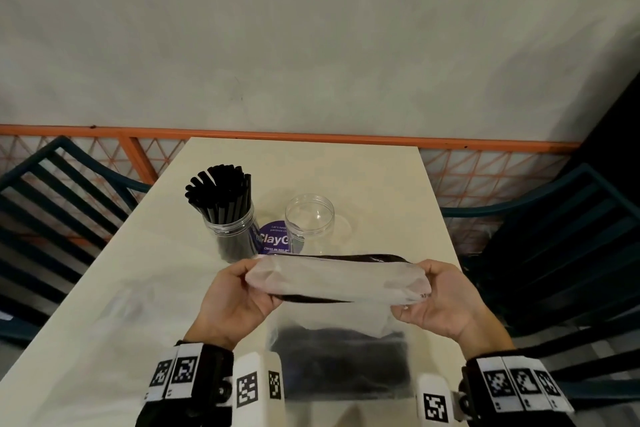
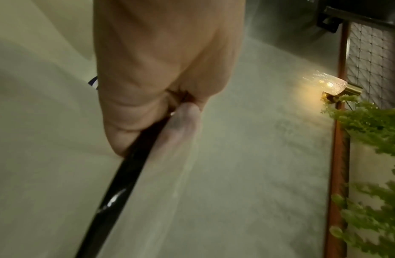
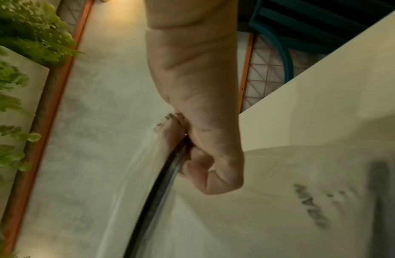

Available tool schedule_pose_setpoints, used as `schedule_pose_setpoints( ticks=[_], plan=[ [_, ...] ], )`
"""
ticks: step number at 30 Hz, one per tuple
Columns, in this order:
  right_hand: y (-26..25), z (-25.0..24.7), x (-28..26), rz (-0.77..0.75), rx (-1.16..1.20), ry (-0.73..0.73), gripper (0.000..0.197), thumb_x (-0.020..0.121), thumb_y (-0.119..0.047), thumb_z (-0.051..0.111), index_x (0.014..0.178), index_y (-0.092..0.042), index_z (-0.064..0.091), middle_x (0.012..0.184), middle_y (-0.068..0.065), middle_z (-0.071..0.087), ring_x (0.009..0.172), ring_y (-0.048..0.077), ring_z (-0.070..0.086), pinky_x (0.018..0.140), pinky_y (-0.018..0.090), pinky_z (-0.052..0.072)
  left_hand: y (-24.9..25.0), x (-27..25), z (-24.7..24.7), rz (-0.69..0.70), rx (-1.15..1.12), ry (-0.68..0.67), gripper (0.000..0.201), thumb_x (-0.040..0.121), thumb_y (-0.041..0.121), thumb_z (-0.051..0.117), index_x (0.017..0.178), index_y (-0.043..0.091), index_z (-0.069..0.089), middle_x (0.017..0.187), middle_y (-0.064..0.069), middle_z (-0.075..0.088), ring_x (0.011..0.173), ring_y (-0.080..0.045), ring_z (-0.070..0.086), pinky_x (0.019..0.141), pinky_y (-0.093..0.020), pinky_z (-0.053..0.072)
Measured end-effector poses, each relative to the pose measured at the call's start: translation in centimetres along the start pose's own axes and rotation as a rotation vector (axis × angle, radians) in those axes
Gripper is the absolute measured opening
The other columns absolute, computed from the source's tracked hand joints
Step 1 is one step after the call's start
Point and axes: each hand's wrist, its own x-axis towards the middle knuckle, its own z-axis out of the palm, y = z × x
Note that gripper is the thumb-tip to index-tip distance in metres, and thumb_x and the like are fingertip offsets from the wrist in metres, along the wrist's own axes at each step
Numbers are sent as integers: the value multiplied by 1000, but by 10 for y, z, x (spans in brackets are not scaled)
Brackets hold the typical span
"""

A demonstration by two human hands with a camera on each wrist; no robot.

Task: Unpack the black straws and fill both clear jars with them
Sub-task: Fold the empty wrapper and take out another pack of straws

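Observation:
Just above the cream table (image 1: 138, 288), both hands hold a frosted plastic bag (image 1: 336, 279) level by its top. My left hand (image 1: 239, 295) grips its left end and my right hand (image 1: 443, 302) its right end. A black strip (image 2: 130, 162) along the bag's top passes between my left hand's (image 2: 148, 69) fingers and through my right hand (image 3: 203, 104) as well. Black straws (image 1: 339, 364) show dimly in the bag's hanging lower part. Behind it stand a clear jar (image 1: 232, 232) packed with upright black straws (image 1: 221, 191) and, to its right, an empty clear jar (image 1: 310, 218).
A round purple sticker (image 1: 273, 239) lies on the table between the jars. Dark teal slatted chairs stand at the left (image 1: 52, 201) and the right (image 1: 554, 236). An orange rail with mesh (image 1: 311, 137) runs behind the table. Green plants (image 2: 373, 122) and a wall lamp (image 2: 329, 85) show sideways.

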Motion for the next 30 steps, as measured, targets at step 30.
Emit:
schedule_pose_setpoints(
  ticks=[30],
  plan=[
    [9,14,-1,-297,-265,-24,13,86,0,55,94,-4,64,83,11,72,72,19,70,61,29,58,-13,-6,6,123,509,23,28,92,17,45,98,3,68,90,-13,75,79,-20,71,62,-27,59]
  ],
)
